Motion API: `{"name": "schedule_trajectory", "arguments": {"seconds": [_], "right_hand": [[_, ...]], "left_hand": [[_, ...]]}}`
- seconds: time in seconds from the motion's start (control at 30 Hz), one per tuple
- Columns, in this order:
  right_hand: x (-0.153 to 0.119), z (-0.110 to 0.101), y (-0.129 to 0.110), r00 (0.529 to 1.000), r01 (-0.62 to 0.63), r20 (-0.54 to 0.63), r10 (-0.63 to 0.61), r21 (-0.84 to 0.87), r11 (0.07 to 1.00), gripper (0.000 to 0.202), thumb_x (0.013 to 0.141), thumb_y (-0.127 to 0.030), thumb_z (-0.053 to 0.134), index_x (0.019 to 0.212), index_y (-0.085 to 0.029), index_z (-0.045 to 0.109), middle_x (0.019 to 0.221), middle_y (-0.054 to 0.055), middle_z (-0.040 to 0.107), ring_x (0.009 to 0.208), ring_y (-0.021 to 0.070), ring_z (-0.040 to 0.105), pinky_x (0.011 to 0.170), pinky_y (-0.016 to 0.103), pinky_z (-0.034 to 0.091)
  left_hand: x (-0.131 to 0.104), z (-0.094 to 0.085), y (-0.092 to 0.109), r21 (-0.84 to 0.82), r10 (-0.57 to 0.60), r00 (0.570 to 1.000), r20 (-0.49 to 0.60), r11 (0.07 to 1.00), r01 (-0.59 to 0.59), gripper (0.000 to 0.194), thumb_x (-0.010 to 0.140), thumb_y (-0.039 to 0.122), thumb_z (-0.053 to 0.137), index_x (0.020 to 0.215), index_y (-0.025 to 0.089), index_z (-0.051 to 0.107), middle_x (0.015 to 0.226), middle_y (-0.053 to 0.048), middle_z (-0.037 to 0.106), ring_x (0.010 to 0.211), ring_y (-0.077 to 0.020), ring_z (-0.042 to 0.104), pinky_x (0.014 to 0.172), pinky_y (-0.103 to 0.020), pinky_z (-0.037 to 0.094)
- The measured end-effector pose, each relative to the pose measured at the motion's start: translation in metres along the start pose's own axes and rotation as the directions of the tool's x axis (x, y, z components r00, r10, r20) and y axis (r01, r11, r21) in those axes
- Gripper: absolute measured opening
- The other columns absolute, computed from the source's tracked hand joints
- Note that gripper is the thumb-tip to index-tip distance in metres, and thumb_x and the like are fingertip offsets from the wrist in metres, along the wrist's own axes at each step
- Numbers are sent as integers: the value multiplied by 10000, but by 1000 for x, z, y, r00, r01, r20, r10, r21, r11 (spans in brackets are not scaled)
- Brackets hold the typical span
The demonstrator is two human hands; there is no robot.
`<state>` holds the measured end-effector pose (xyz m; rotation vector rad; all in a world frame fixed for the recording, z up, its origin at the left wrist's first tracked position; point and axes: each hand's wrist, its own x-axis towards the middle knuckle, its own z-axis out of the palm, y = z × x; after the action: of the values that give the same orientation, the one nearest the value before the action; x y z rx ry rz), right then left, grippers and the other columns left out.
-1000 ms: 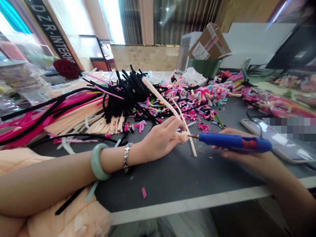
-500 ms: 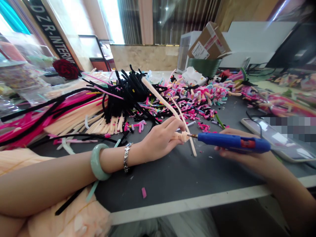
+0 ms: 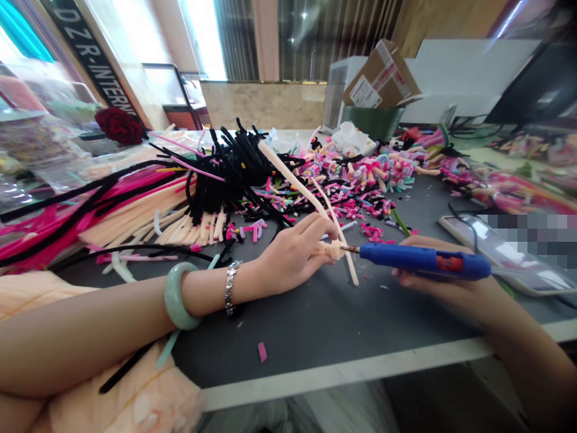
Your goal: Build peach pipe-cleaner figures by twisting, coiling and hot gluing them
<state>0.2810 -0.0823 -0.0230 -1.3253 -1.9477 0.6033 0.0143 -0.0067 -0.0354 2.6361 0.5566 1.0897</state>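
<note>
My left hand (image 3: 288, 258) is closed in a pinch around a small wound piece of cream pipe cleaner (image 3: 334, 249). A long cream pipe cleaner (image 3: 295, 180) rises from near my fingers toward the back left, and a thinner cream end slants down past the wound piece to the table. My right hand (image 3: 455, 294) is wrapped around a blue hot glue gun (image 3: 401, 257), partly behind its body. The metal nozzle points left and appears to touch the wound piece. Any glue at the tip is too small to make out.
Bundled black pipe cleaners (image 3: 243, 156) stand behind my left hand, with cream stems (image 3: 139, 210) to the left. Pink and multicoloured pieces (image 3: 360, 168) are heaped across the back. A phone (image 3: 509, 258) lies at the right. One pink scrap (image 3: 262, 352) is near the front edge.
The glue gun's body has shifted very slightly left, its nozzle still at the wound piece. My left hand keeps its pinch in the same place.
</note>
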Motion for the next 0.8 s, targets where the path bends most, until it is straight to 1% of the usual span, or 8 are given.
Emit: {"name": "schedule_trajectory", "arguments": {"seconds": [0.1,0.23,0.37,0.53,0.63,0.8], "right_hand": [[0,0,2,1000,-7,23,7,3,1000,222,697,-355,741,808,-200,627,764,12,637,687,175,591,647,279,447],[0,0,2,1000,-3,12,3,-1,1000,206,699,-348,741,781,-201,622,787,13,638,711,172,592,676,278,441],[0,0,2,999,-18,32,17,16,1000,216,702,-336,742,829,-210,622,758,-1,631,686,165,590,653,272,439],[-1,1,3,1000,-19,6,19,-7,1000,208,694,-345,749,776,-195,630,809,25,652,740,182,605,699,288,438],[1,1,1,1000,-8,-4,8,-24,1000,221,687,-355,754,763,-191,629,823,32,650,757,187,609,694,286,438],[1,-1,1,998,26,65,-25,-18,999,162,737,-314,720,786,-204,611,743,-8,600,655,145,583,621,259,436]], "left_hand": [[0,0,0,3,-2,1000,3,1000,2,249,812,112,617,1005,188,479,994,-13,552,910,-118,537,801,-219,457],[-1,0,0,13,9,1000,3,1000,-9,260,809,110,623,1006,189,473,996,-13,551,906,-116,535,791,-213,457],[-2,0,0,12,19,1000,-1,1000,-19,262,810,112,625,1008,191,471,999,-13,555,904,-113,537,785,-208,459],[-1,0,0,-5,14,1000,5,1000,-14,277,798,98,636,1012,188,484,1004,-12,557,899,-108,538,791,-204,459],[0,0,0,-3,11,1000,13,1000,-11,272,801,99,634,1012,187,486,1005,-12,556,905,-110,537,799,-210,460],[0,0,1,18,15,1000,15,1000,-16,256,810,105,628,1003,181,478,998,-16,551,913,-110,535,815,-212,460]]}}
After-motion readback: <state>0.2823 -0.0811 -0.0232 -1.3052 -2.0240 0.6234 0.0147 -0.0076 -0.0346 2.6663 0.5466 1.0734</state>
